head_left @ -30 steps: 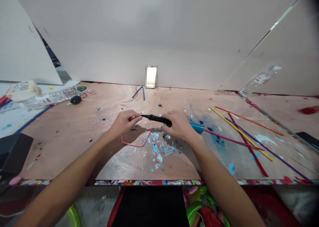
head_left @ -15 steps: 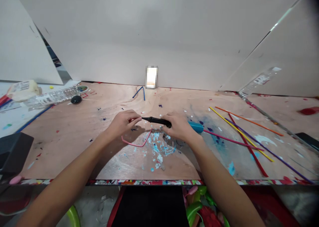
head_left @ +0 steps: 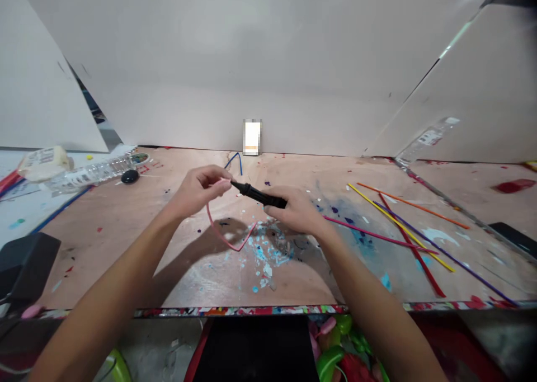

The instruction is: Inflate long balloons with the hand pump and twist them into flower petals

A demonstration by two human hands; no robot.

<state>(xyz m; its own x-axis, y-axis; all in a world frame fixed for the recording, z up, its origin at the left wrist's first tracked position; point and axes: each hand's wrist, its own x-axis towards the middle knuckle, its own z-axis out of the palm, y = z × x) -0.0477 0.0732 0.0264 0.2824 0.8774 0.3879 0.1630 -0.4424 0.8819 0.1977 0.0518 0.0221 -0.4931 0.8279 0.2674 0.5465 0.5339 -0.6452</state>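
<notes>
A black, tapered balloon hand pump [head_left: 262, 196] is wrapped in the fingers of my right hand [head_left: 293, 208]. Its nozzle points up and left. At the nozzle tip, my left hand [head_left: 201, 189] pinches the end of a long, uninflated pink balloon [head_left: 216, 228]. Whether the balloon's mouth sits over the nozzle I cannot tell. The rest of the pink balloon loops down below, with its far end near the scraps on the tabletop. Both hands are raised above the wooden table [head_left: 180, 281].
Several uninflated balloons, including a yellow one [head_left: 403, 228] and an orange one [head_left: 413, 204], lie at right. A bent blue balloon [head_left: 239, 161] lies behind. Plastic bottles [head_left: 94, 169] and a black box [head_left: 29, 264] stand left. White panels [head_left: 293, 80] rise behind.
Both hands have lifted slightly, and the pump has tilted with its nozzle higher. The pink balloon has been drawn up with my left hand. The pump's blue part no longer shows beyond my right hand.
</notes>
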